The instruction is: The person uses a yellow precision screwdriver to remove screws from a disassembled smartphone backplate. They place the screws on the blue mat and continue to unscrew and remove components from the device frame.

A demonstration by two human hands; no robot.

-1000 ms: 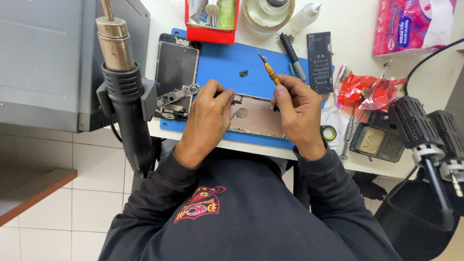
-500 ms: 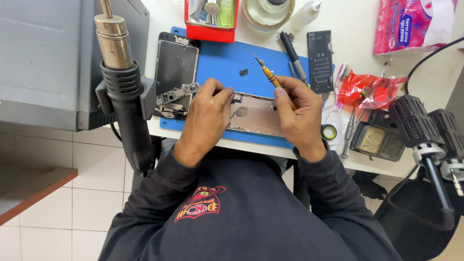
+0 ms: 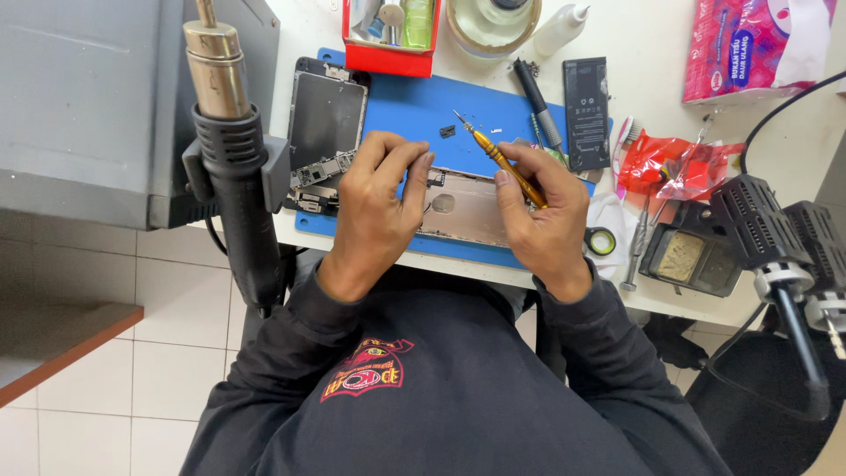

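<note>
Blue mat (image 3: 414, 106), left hand (image 3: 379, 211) pressing phone housing (image 3: 467, 211), right hand (image 3: 546, 220) grip pinching screwdriver (image 3: 498, 159) (tip raised).

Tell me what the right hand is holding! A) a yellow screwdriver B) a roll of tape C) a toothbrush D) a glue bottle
A: the right hand grips a thin yellow screwdriver in its fingers, the tip slanting up over the blue mat, while the left hand rests on the opened phone body.
</note>
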